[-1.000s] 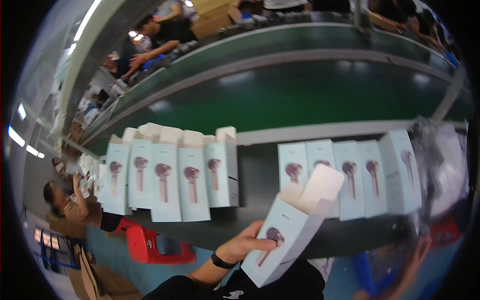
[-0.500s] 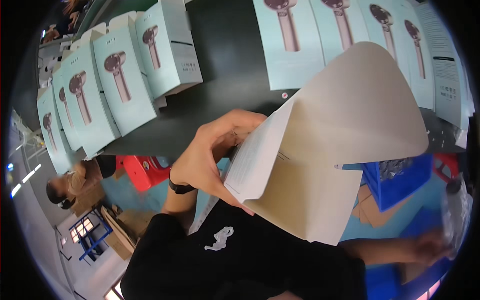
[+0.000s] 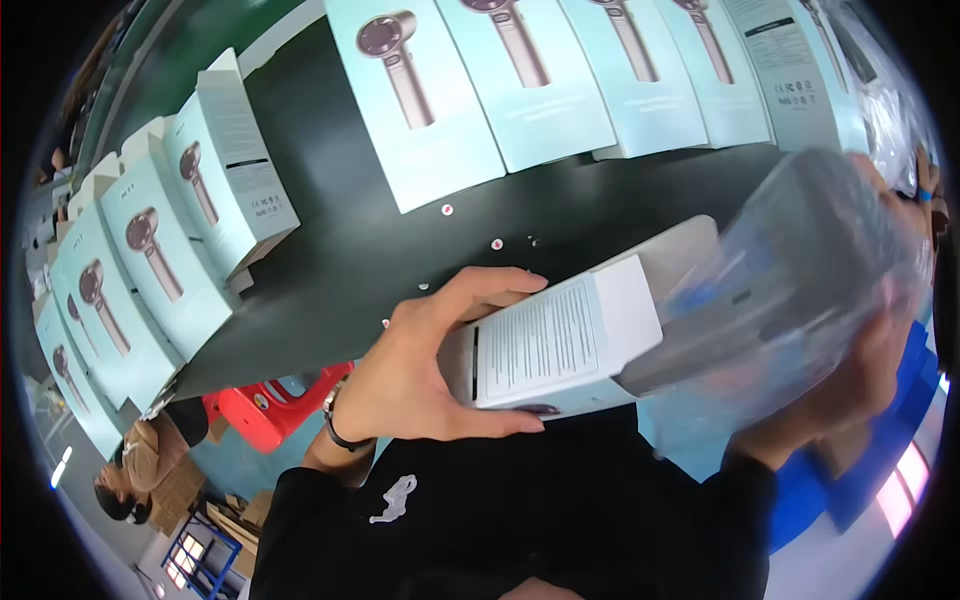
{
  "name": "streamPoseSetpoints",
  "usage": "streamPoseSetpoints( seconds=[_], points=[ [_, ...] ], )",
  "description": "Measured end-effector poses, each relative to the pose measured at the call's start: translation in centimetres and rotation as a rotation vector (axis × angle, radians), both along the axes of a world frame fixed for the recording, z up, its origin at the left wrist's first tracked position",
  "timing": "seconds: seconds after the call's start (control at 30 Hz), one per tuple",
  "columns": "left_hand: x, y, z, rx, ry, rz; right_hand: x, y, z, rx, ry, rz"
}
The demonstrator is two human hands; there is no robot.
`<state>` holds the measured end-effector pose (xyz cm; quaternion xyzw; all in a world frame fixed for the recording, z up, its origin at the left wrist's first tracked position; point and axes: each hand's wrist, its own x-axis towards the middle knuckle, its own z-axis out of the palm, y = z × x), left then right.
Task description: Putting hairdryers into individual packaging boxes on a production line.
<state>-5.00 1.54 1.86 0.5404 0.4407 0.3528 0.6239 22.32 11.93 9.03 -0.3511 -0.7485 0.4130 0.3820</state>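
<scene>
Dark worktable ahead, rows of pale blue boxes standing on it. Your left hand grips white box at its left end, long axis running left-right. Your right hand holds clear plastic bag against box's right end, grip blurred.

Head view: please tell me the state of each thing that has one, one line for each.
White printed carton: lying sideways, end flap open, gripped by left hand.
Clear plastic bag: bulging at the carton's open end, right hand behind it.
Pale blue boxes at left: upright, top flaps open.
Pale blue boxes on dark table: lying flat.
</scene>
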Motion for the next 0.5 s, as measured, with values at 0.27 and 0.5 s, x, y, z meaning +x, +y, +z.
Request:
streamPoseSetpoints(
  seconds=[0.27,0.5],
  points=[
    [1.8,0.2,0.2,0.088,-0.132,0.076,-2.4,0.0,-0.4,-0.024,-0.11,-0.076],
    [2.5,-0.9,-1.2,0.006,-0.285,0.11,-4.7,-0.5,-1.1,-0.191,-0.054,-0.199]
  ],
)
